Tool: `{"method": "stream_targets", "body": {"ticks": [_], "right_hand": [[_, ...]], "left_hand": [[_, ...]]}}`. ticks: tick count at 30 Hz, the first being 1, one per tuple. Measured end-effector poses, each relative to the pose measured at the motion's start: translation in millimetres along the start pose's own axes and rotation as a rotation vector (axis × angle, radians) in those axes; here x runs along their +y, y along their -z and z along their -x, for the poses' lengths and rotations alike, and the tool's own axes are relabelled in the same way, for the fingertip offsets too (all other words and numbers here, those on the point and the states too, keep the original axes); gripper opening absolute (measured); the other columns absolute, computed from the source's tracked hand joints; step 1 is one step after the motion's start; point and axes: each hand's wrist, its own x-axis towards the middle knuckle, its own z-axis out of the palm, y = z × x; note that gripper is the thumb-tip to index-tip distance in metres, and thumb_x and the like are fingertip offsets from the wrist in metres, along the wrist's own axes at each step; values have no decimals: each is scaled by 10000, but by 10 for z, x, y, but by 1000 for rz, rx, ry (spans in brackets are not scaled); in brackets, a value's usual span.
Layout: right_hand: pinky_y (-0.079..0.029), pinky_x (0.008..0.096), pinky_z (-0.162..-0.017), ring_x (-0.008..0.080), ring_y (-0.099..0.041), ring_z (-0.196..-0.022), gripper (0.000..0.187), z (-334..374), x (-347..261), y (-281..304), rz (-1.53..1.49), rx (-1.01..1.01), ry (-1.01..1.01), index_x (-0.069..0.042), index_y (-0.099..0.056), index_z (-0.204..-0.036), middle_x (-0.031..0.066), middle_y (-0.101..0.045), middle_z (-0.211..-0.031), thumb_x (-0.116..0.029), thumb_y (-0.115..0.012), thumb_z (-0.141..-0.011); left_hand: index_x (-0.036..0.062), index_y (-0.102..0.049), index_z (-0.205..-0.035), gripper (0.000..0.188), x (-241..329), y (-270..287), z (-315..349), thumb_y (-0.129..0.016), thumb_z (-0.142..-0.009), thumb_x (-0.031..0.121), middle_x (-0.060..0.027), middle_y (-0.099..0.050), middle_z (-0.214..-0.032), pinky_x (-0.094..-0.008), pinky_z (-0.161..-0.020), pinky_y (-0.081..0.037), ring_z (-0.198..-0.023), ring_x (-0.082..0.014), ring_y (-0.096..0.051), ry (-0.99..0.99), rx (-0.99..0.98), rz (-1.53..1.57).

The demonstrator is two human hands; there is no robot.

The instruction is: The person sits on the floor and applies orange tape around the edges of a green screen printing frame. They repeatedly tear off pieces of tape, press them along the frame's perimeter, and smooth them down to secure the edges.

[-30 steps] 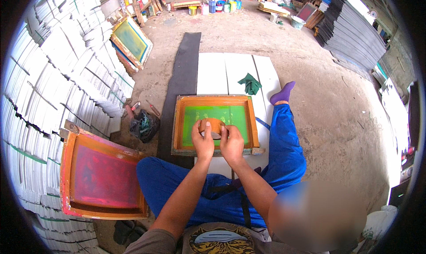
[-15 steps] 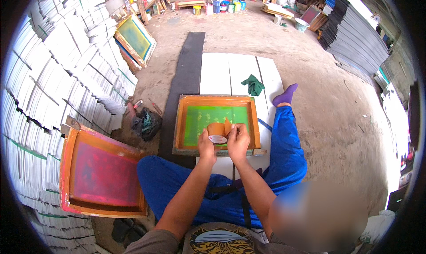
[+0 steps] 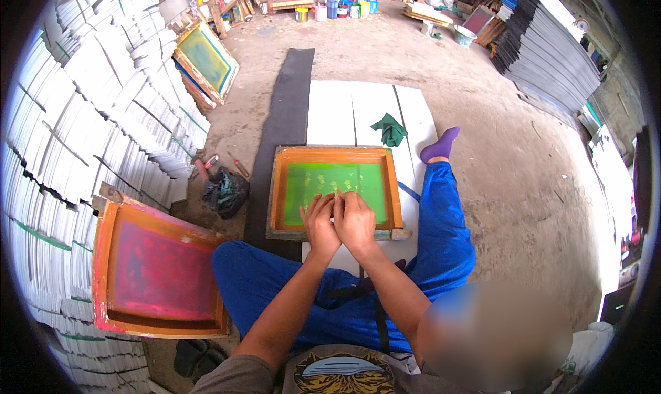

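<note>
My left hand (image 3: 321,223) and my right hand (image 3: 355,220) meet over the near side of a wooden silkscreen frame (image 3: 274,194). Both are closed, with thumbs and fingertips pinched together. The roll of brown tape, visible between them half a second ago, is now hidden by my hands and fingers. Below lies the frame's green mesh (image 3: 358,175), marked with small yellowish flower-like shapes. The silkscreen frame rests flat on white sheets (image 3: 332,111). A crumpled dark green cloth (image 3: 390,130) lies on those sheets beyond the frame's far right corner.
A second silkscreen frame with pink mesh (image 3: 165,270) leans by my left knee. Near it sits a black plastic bag (image 3: 226,192). Tall white sheet stacks (image 3: 89,105) line the left; a dark grey stack (image 3: 551,49) stands far right. Paint containers (image 3: 342,9) stand at the back.
My hands have come together and turned inward, covering the tape roll and the raised tape end that showed before. The silkscreen frame and cloth have stayed in place.
</note>
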Motion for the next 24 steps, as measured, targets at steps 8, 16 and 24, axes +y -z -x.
{"method": "stream_targets", "body": {"ticks": [8, 16, 24], "right_hand": [[-531, 445, -747, 341, -655, -862, 183, -36, 34, 19, 47, 16, 144, -41, -641, -1007, 148, -678, -934, -187, -694, -911], [-456, 497, -1019, 420, -565, -1205, 730, 268, 517, 157, -220, -89, 70, -20, -524, -1346, 246, -605, -1273, -325, -861, -775], [-558, 425, -894, 365, -677, -1051, 704, 248, 704, 141, -288, -329, 49, -17, -585, -1316, 208, -690, -1109, -140, -861, -680]], "left_hand": [[43, -787, -984, 143, -53, -19, -78, -726, -874, 111, -101, -702, -1063, -412, -865, -473, -969, -307, -620, 110, 95, 159], [-23, -768, -989, 194, -214, -66, -167, -745, -943, 163, -111, -691, -875, -295, -731, -496, -782, -165, -631, 504, -21, 611], [-35, -767, -959, 192, -415, -103, -129, -781, -916, 152, -12, -693, -874, -261, -717, -474, -796, -80, -599, 787, -143, 880]]}}
